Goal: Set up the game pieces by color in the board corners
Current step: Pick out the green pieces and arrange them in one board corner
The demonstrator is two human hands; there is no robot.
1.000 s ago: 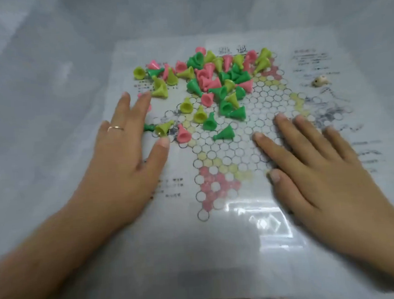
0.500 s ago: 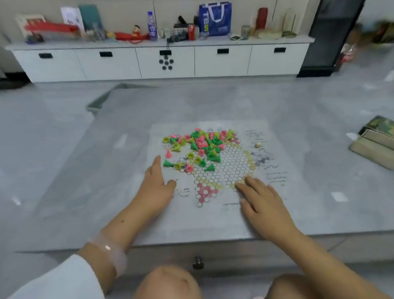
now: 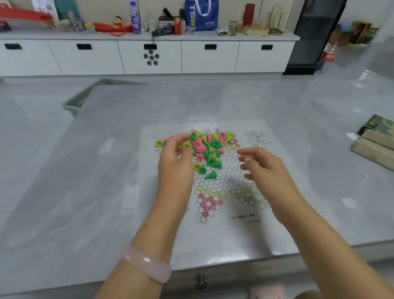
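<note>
**Sorting cone pieces on star board**

Reaching over a grey stone-look surface (image 3: 78, 204), both hands hover above a white laminated paper game board (image 3: 220, 236) printed with a hexagonal star of circles. Left hand (image 3: 175, 165) is raised over the board's left part, thumb and fingertips pinching a yellow-green plastic cone piece (image 3: 186, 145). Right hand (image 3: 266, 168) hangs above the board's right part, fingers loosely curled, holding nothing visible. Mixed heap of pink, green and yellow-green cone pieces (image 3: 208, 148) lies toward the board's far edge. Small pale die (image 3: 260, 146) sits right of the heap. Flat printed box (image 3: 384, 141) rests at the surface's right edge.
</note>
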